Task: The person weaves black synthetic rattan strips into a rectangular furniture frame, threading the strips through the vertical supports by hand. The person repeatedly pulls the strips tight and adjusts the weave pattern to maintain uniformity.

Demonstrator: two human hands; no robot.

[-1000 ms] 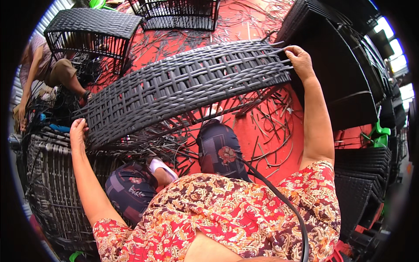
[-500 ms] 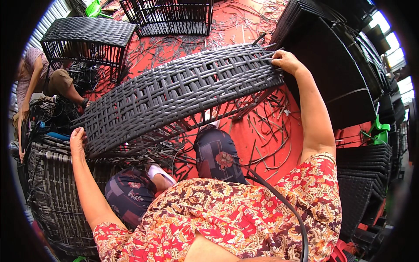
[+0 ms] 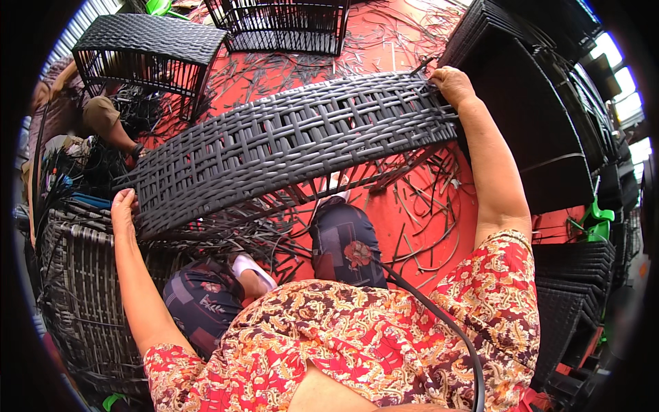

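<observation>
A long curved frame of black woven plastic rattan spans the space in front of me, slanting up from left to right. Loose strip ends stick out at both of its ends. My left hand is pinched closed at the near left end; what lies between its fingertips is too small to make out. At the far right corner my right hand is closed, fingertips on the black rattan strip ends there. Under the woven face, thin bars of the frame show.
Strip scraps litter the red floor. Another woven frame stands far left, beside a partly visible person. A woven piece is at my left. Stacked dark panels rise at right, near a green plastic object.
My view has shifted slightly, moving the background a little. Both hands keep their places at the frame's ends. The person at left has leaned and moved an arm.
</observation>
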